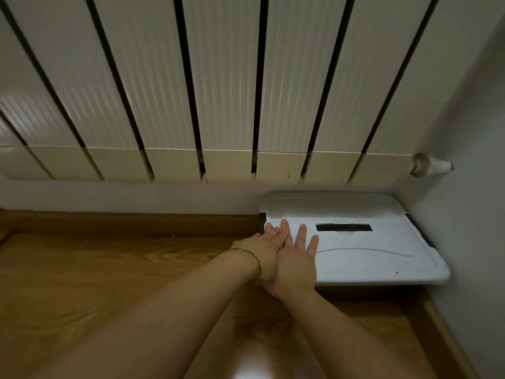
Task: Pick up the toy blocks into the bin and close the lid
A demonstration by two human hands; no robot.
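A white lid (382,255) with a dark rectangular slot lies flat over the bin in the corner, below the radiator. The bin's body is almost entirely hidden beneath it. My right hand (296,258) presses flat on the lid's left part with straight fingers. My left hand (262,253), with a thin bracelet on the wrist, lies at the lid's left edge, partly under my right hand, fingers reaching onto the lid. No toy blocks are in sight.
A white radiator (218,91) hangs on the wall just above. Its valve (429,165) sticks out at the right. A grey wall (478,214) closes the right side. Wooden floor (109,269) with a brown skirting board spreads to the left.
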